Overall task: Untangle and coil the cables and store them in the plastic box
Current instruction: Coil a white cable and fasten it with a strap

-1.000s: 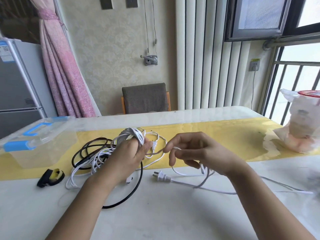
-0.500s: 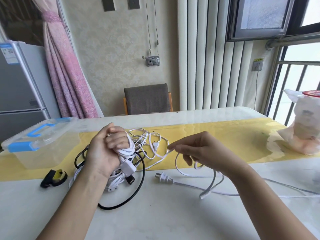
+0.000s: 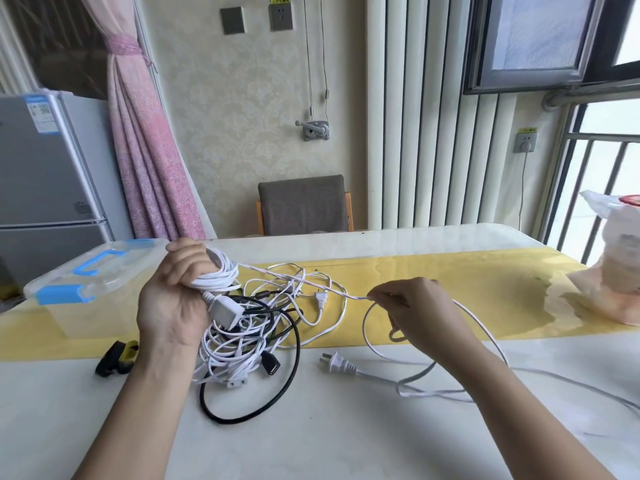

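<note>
White cable coil (image 3: 221, 277) gripped in left hand (image 3: 173, 299), fingers curled tight over the loops. White socket block (image 3: 225, 311) hangs just below the fist. One strand (image 3: 304, 281) runs taut to right hand (image 3: 419, 306), pinched at the fingertips. Rest of the tangle (image 3: 249, 344), white and black, lies on the table (image 3: 346, 438) under the left hand. Two-pin plug (image 3: 337, 363) lies near the right wrist. Clear plastic box (image 3: 86, 282), blue latches, sits just left on the yellow runner (image 3: 485, 278). Black-and-yellow item (image 3: 117, 356) lies in front of it.
</note>
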